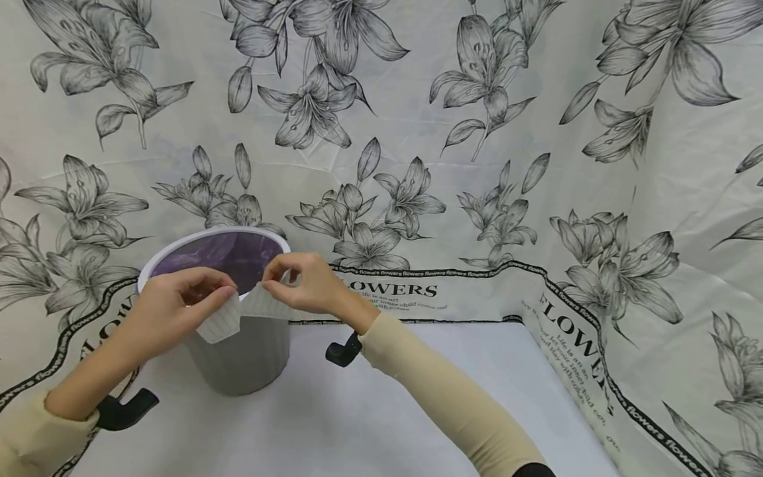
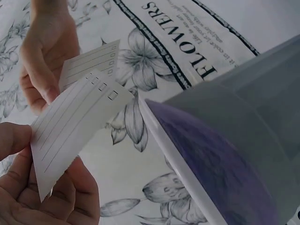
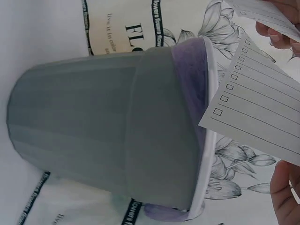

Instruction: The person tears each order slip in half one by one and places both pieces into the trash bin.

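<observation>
Both hands are raised at the near side of a grey bin (image 1: 238, 361). My left hand (image 1: 169, 308) pinches a piece of lined checklist paper (image 1: 220, 323) between thumb and fingers; its ragged lower edge shows in the left wrist view. Another piece of the same paper (image 3: 255, 96), with a column of small printed boxes, is pinched by my right hand (image 1: 306, 285). In the head view the pieces nearly meet in front of the bin's white rim (image 1: 146, 268). A purple liner bag (image 1: 217, 255) lines the bin, and the hands hide part of its opening.
The bin stands upright on a white tabletop (image 1: 381, 397), left of centre. Behind and to the right hangs a flower-printed cloth (image 1: 393, 132) with a black lettered border. Black camera mounts (image 1: 344, 351) sit at both wrists.
</observation>
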{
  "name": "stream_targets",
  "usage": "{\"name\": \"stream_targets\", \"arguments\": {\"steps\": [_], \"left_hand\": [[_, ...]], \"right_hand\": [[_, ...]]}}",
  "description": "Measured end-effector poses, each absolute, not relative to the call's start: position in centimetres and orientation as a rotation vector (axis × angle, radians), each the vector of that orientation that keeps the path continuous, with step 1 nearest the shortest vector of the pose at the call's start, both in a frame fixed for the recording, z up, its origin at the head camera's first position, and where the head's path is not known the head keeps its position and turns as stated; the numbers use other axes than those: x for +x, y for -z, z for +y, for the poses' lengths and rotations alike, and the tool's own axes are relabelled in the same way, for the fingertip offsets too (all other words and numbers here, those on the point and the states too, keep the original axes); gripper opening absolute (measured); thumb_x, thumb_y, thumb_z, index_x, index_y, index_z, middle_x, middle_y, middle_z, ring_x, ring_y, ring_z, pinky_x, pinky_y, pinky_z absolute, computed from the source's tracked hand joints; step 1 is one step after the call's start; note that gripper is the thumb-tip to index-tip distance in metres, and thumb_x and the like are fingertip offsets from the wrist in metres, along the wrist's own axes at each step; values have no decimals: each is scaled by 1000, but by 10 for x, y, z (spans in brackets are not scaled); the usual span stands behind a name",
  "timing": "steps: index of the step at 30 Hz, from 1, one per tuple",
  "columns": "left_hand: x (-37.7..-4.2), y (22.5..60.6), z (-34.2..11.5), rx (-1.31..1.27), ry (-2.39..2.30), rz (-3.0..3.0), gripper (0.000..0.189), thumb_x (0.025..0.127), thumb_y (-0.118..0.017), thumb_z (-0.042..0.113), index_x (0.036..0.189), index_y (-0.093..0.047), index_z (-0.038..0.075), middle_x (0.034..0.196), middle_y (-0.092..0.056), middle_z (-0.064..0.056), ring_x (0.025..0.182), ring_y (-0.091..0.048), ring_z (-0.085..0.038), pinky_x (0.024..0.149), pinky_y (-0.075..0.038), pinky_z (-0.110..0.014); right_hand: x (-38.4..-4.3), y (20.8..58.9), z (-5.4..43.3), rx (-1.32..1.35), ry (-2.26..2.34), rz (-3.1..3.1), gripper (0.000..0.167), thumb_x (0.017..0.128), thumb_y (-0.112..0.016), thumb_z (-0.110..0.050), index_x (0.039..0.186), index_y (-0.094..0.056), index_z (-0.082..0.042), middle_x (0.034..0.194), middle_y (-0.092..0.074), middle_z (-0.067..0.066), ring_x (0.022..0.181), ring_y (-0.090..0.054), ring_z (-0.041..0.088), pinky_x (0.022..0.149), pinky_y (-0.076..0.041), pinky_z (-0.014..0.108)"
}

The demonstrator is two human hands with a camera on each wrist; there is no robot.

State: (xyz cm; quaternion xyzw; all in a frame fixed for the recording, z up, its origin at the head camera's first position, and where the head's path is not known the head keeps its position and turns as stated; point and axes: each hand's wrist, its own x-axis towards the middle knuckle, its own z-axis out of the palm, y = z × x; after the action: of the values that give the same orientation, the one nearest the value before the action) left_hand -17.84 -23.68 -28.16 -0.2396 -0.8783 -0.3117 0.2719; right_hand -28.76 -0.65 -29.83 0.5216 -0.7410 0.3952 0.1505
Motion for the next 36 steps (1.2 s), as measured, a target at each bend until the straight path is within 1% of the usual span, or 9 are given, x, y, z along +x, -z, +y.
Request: {"name": "stream_targets", "arguments": {"steps": [3, 6, 10, 14, 20, 25, 30, 33, 36], "left_hand": [[-182, 278, -242, -624, 841, -2374, 6, 97, -72, 13, 101, -76, 14, 88, -76, 0, 68, -67, -2, 59, -52, -17], [-183, 274, -247, -587, 850, -2380, 6, 97, -72, 14, 101, -76, 13, 88, -76, -3, 68, -67, -1, 58, -51, -16], [-187, 269, -251, -577, 828, -2387, 7, 98, -72, 15, 101, -76, 12, 88, -76, -5, 67, -65, 0, 56, -51, -18], [-193, 262, -253, -598, 786, -2396, 9, 99, -70, 16, 102, -76, 10, 89, -76, -7, 68, -65, 2, 56, -51, -17], [-201, 252, -260, -606, 678, -2337, 6, 97, -71, 12, 99, -76, 8, 85, -76, -8, 69, -61, 8, 59, -50, -11], [-214, 247, -267, -608, 557, -2283, 4, 94, -74, 7, 95, -77, 8, 81, -76, -6, 69, -56, 10, 61, -46, -6], [-224, 246, -275, -548, 517, -2304, 5, 93, -75, 6, 97, -77, 8, 89, -78, -8, 71, -54, 12, 64, -42, -3], [-227, 248, -282, -517, 505, -2324, 7, 93, -75, 6, 99, -77, 7, 92, -78, -11, 75, -53, 14, 66, -41, -2], [-231, 251, -288, -491, 497, -2340, 8, 94, -74, 8, 101, -77, 7, 94, -78, -13, 76, -52, 14, 65, -41, -3]], "right_hand": [[-290, 287, -11, 1502, -1093, -2142, 4, 95, -70, -11, 94, -74, -10, 90, -74, 0, 81, -62, 0, 72, -48, 16], [-293, 279, -16, 1502, -1074, -2159, 4, 96, -70, -11, 95, -74, -11, 89, -73, 0, 79, -60, -1, 70, -46, 15], [-297, 269, -21, 1494, -1079, -2162, 4, 96, -70, -11, 96, -74, -10, 89, -73, 1, 77, -60, 1, 69, -48, 17], [-301, 261, -25, 1472, -1109, -2165, 4, 96, -70, -10, 97, -74, -8, 90, -74, 3, 78, -63, 4, 69, -52, 19], [-312, 254, -34, 1410, -1107, -2191, 6, 96, -70, -11, 98, -74, -7, 94, -76, 4, 84, -67, 7, 72, -51, 15], [-320, 250, -40, 1352, -1147, -2202, 8, 97, -70, -11, 100, -75, -7, 94, -77, 5, 84, -68, 8, 73, -52, 15], [-325, 250, -45, 1289, -1174, -2218, 9, 97, -70, -15, 102, -75, -10, 94, -76, 2, 84, -66, 4, 74, -50, 15], [-328, 254, -47, 1282, -1184, -2210, 8, 96, -71, -14, 101, -75, -11, 94, -76, 1, 84, -66, 3, 76, -50, 15], [-331, 257, -49, 1282, -1193, -2208, 8, 96, -71, -14, 101, -75, -10, 94, -76, 2, 84, -66, 3, 77, -50, 15]]}}
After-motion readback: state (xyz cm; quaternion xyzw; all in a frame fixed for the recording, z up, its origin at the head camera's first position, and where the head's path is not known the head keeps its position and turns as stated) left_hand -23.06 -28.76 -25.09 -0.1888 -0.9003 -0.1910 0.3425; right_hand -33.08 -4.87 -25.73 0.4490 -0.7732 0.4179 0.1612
